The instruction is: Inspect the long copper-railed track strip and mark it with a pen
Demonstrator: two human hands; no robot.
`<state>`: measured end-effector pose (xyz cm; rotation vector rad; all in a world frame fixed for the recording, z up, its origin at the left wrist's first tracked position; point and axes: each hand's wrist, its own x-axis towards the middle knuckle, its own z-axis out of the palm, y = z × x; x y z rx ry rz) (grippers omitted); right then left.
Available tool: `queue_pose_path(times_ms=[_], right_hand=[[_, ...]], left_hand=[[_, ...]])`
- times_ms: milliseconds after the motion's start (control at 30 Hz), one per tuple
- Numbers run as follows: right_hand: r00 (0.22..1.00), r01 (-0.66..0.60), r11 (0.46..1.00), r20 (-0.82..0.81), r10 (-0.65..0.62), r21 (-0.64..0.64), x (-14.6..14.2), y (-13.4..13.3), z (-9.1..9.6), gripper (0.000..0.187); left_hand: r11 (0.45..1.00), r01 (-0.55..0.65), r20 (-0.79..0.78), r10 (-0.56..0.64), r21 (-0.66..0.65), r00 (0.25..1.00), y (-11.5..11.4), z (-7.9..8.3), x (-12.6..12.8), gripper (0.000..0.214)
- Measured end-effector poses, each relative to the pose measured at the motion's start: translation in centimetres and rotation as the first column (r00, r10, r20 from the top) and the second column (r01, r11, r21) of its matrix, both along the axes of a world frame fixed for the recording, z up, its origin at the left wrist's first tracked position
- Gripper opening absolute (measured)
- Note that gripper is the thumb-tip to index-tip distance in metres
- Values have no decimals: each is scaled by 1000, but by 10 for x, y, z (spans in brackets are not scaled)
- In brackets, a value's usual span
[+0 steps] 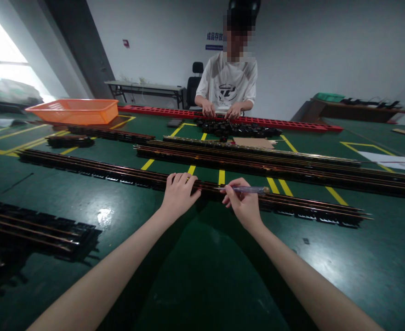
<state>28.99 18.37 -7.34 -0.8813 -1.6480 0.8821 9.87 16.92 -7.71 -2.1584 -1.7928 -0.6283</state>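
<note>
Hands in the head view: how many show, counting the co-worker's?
4: the left hand on a black strip, the right hand holding a slim tool, and the co-worker's two hands across the table.

The tool handle (pixel 249 189) looks clear plastic, the rods (pixel 312 203) shiny metal, the strip (pixel 95 171) plastic, the tabletop (pixel 202 262) glossy.

Part of the nearest long rail (pixel 99 168) is covered by the left hand (pixel 179 195), and the tip of the slim tool (pixel 252 189) in the right hand (pixel 244 204) is too small to be made out. The wall sign (pixel 214 37) is partly blocked by the co-worker (pixel 227 73). The lower-left rails (pixel 33 227) are cut off by the picture's edge (as are both forearms (pixel 109 269))
</note>
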Motion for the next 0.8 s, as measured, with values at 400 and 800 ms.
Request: queue_pose_path(times_ms=[400,800], right_hand=[[1000,11,1000,-17,-11,-16,-2,-2,2,18],[1000,-4,1000,-23,3,-22,-2,-3,3,17]], left_hand=[[998,29,-27,-27,47,999,1,-4,4,28],[999,26,-34,-24,44,999,-1,-2,4,33]])
